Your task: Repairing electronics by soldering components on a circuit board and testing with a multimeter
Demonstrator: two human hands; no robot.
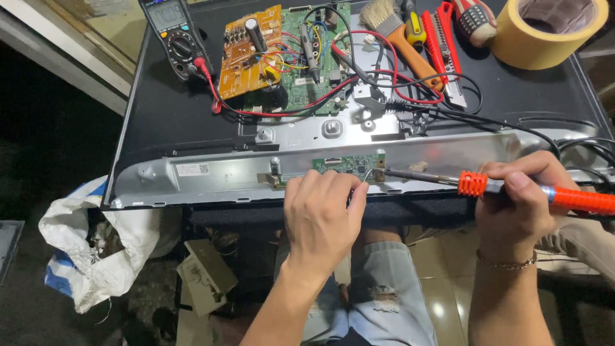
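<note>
Right hand (522, 195) clamped on orange soldering iron (512, 189), tip touching small green board (349, 164) on metal strip (224, 173), at nine o'clock from grip. Left hand (322, 214) pinching thin solder wire (367, 174), at six o'clock of board.

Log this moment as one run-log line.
left hand: feeds solder wire | right hand: grips orange soldering iron | tip at small green board | panel flat

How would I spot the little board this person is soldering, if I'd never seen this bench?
Start at the long silver metal panel lying across the black workbench. Near the middle of its front edge sits a small green circuit strip, just above the left hand, with the soldering iron tip at its right end. It is far smaller than the green and orange boards behind.
</note>
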